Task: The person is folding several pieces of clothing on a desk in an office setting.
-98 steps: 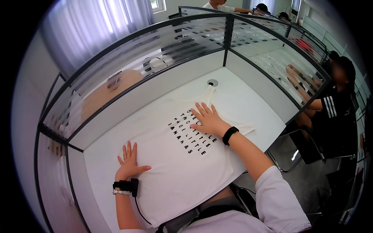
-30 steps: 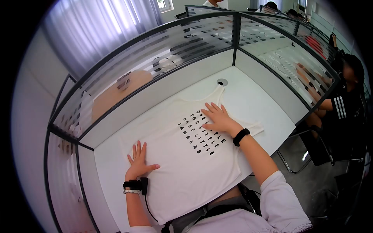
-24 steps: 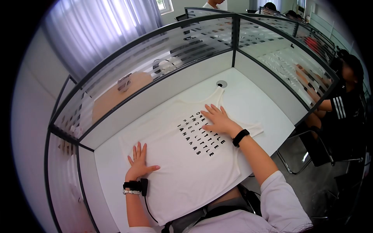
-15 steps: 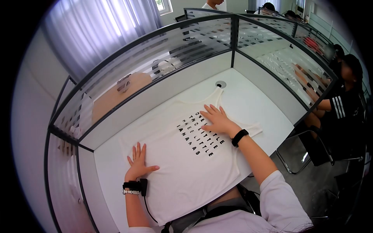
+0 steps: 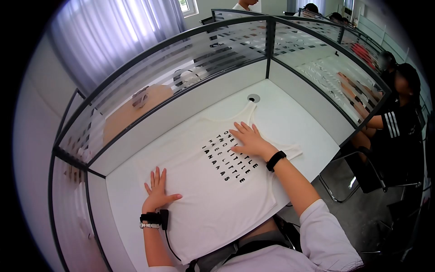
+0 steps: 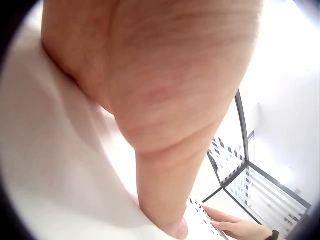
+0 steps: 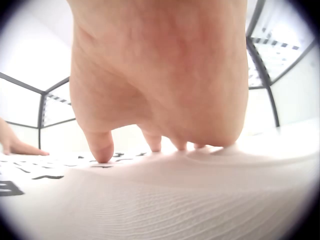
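Note:
A white tank top (image 5: 195, 199) printed with rows of black letters lies spread flat over a white desk (image 5: 299, 122). My left hand (image 5: 157, 194) rests with its fingers spread at the garment's left side, thumb pointing toward the print. On the upper part of the lettering lies my right hand (image 5: 252, 141), fingers spread and covering some letters. In the right wrist view the fingertips of the right hand (image 7: 165, 115) touch the cloth. The left wrist view shows the palm side and thumb of the left hand (image 6: 165, 120) down on the white fabric.
Low partition panels (image 5: 195, 97) with dark frames border the desk at the back and sides. A round cable hole (image 5: 254, 98) sits near the far corner. Beyond the right panel, a person in black (image 5: 398, 113) sits at a neighbouring desk. A metal-framed chair (image 5: 353, 177) stands at right.
Both hands keep their places on the tank top. The head view has shifted slightly, so the desk appears a little further left than one second ago.

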Demonstrator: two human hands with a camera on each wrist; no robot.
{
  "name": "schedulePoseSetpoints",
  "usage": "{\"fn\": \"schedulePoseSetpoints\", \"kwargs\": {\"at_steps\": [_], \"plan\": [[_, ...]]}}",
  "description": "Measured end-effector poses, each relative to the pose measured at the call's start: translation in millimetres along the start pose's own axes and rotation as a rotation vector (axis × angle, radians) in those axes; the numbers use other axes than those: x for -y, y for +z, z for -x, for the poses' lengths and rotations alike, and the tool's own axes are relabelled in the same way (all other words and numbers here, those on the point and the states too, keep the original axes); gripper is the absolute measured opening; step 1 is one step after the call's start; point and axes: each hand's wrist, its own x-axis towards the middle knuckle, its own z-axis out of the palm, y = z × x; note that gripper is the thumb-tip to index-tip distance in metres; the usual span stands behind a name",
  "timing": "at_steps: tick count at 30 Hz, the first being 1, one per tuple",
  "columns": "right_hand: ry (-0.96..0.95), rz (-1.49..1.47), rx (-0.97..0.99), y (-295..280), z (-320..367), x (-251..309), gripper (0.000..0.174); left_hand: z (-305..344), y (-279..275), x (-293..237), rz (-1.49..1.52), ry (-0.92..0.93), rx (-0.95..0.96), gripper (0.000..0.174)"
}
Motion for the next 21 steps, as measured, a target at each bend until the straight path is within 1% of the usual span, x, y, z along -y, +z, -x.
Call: {"fn": "schedulePoseSetpoints", "kwargs": {"at_steps": [11, 19, 21], "plan": [[0.006, -0.012, -0.004, 0.4, 0.7, 0.5, 0.078, -0.9, 3.3, 4.5, -0.009, 0.017, -0.013, 0.135], [0.018, 0.008, 0.014, 4.7, 2.8, -1.1, 0.078, 1.2, 0.2, -1.4, -0.018, 0.005, -0.017, 0.133], [-0.001, 0.008, -0.016, 2.2, -0.3, -1.3, 0.078, 0.3, -3.7, -3.1, -0.025, -0.001, -0.014, 0.133]]}}
